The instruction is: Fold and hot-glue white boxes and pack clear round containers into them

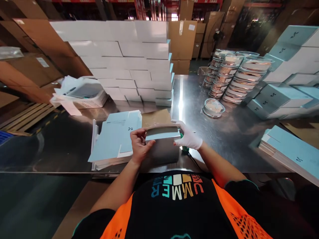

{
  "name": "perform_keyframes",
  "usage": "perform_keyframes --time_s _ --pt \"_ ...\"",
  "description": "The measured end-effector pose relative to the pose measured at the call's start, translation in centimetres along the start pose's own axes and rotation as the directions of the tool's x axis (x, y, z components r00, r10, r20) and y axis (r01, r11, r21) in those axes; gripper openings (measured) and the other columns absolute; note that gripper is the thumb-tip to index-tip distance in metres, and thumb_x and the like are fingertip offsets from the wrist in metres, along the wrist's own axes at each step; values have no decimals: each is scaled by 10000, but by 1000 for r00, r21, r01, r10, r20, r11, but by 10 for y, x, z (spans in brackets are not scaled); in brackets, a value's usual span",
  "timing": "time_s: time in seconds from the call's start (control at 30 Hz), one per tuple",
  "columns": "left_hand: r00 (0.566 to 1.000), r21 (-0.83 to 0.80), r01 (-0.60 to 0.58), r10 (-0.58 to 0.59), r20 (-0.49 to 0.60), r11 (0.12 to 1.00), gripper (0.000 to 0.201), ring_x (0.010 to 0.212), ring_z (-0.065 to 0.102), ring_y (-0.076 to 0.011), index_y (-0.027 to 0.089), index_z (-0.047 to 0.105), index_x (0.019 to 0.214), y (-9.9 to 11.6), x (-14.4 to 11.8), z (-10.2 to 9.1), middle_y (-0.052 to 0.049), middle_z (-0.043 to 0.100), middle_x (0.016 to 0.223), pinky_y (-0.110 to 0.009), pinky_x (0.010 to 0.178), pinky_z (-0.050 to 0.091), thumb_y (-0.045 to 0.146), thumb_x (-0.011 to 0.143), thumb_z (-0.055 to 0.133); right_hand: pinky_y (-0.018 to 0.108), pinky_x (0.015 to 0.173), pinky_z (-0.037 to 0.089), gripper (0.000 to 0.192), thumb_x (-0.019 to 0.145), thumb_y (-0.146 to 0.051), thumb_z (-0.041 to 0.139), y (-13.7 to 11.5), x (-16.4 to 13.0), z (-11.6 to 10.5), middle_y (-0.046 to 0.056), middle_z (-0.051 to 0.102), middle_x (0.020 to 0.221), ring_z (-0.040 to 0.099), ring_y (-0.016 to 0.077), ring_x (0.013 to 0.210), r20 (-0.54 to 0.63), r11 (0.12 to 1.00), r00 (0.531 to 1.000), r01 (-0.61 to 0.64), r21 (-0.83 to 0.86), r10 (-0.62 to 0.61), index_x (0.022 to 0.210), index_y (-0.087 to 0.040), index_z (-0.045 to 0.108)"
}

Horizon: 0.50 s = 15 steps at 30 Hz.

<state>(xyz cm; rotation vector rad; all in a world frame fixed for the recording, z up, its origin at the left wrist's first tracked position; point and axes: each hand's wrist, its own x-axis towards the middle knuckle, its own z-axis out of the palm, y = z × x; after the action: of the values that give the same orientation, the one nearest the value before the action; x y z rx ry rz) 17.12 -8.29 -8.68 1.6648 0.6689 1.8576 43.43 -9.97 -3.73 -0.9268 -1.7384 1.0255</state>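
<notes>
In front of my body a small carton (163, 151) is held up between both hands, its upper side showing an open edge and a pale blue strip. My left hand (141, 144), bare, grips the carton's left upper corner with the thumb on the near face. Opposite it, my right hand (189, 136) in a white glove pinches the right upper corner. A brown cardboard piece (157, 118) lies just behind the carton. Left of it is a stack of flat light-blue cartons (114, 132). Under my right hand sits a green object (185, 149) with a black cord, mostly hidden.
A wall of white boxes (119, 63) rises at the back of the metal table (194, 89). Round clear-lidded containers (231, 76) are piled right of centre, one pair apart (213, 108). A white basket (92, 96) stands left; blue boxes (279, 96) and flat cartons (291, 149) occupy the right.
</notes>
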Motion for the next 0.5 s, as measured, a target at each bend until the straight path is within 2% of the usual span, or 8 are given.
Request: perform_keyframes --time_s 0.07,0.13,0.2,0.27,0.33,0.4,0.43,0.5 --pt "986 -22 -88 90 140 996 478 1240 765 -276 321 728 1333 3 4 -6 -59 804 1174 -483 1122 582 490 925 912 567 1290 449 546 847 -496 941 5 -11 0 152 513 1721 525 356 1580 15 986 991 132 -100 -131 1300 -254 756" --pt "940 7 -180 170 296 984 269 1314 745 -300 313 805 1264 9 7 -13 -78 834 1192 -517 1123 587 408 1013 827 573 1326 404 279 1010 -450 801 9 -19 4 117 541 1715 511 310 1601 56 958 966 256 -127 -251 1242 -295 787" --pt "906 41 -248 217 363 968 191 1347 734 -306 313 842 1230 18 9 -17 -82 853 1211 -526 1109 595 339 1056 769 588 1337 385 227 1082 -452 710 13 -24 10 100 585 1682 524 295 1591 63 938 944 329 -112 -324 1254 -328 790" --pt "904 49 -258 224 364 965 206 1335 746 -301 320 843 1249 26 10 -19 -70 864 1193 -526 1100 604 309 1062 758 595 1335 389 397 1037 -536 758 16 -29 18 115 536 1721 500 322 1614 33 954 958 287 -89 -285 1380 -337 750" --pt "927 61 -235 205 315 970 183 1325 757 -297 322 848 1222 32 14 -17 -61 864 1182 -522 1114 605 323 1069 747 577 1320 425 833 872 -613 903 20 -36 29 149 437 1782 461 368 1641 -9 992 993 118 -53 -118 1594 -321 610" --pt "959 119 -180 147 241 976 266 1359 744 -309 324 825 1286 34 23 -18 -80 841 1276 -532 1162 586 449 1065 747 553 1291 475 1198 701 -581 1008 23 -40 37 176 474 1737 492 394 1606 -30 998 998 -59 5 59 1719 -287 449" --pt "973 162 -142 107 207 977 429 1406 718 -328 327 778 1391 33 31 -21 -105 804 1387 -544 1188 573 571 1039 748 541 1261 509 1245 672 -540 1017 25 -38 37 174 539 1675 550 388 1548 -49 992 991 -119 47 121 1729 -277 414" --pt "985 301 -48 -5 173 952 866 1535 616 -381 306 599 1614 28 52 -35 -174 648 1631 -581 1243 532 829 933 709 497 1129 604 1149 690 -482 985 30 -24 26 141 670 1486 697 334 1327 -150 974 969 -179 140 199 1677 -269 436"
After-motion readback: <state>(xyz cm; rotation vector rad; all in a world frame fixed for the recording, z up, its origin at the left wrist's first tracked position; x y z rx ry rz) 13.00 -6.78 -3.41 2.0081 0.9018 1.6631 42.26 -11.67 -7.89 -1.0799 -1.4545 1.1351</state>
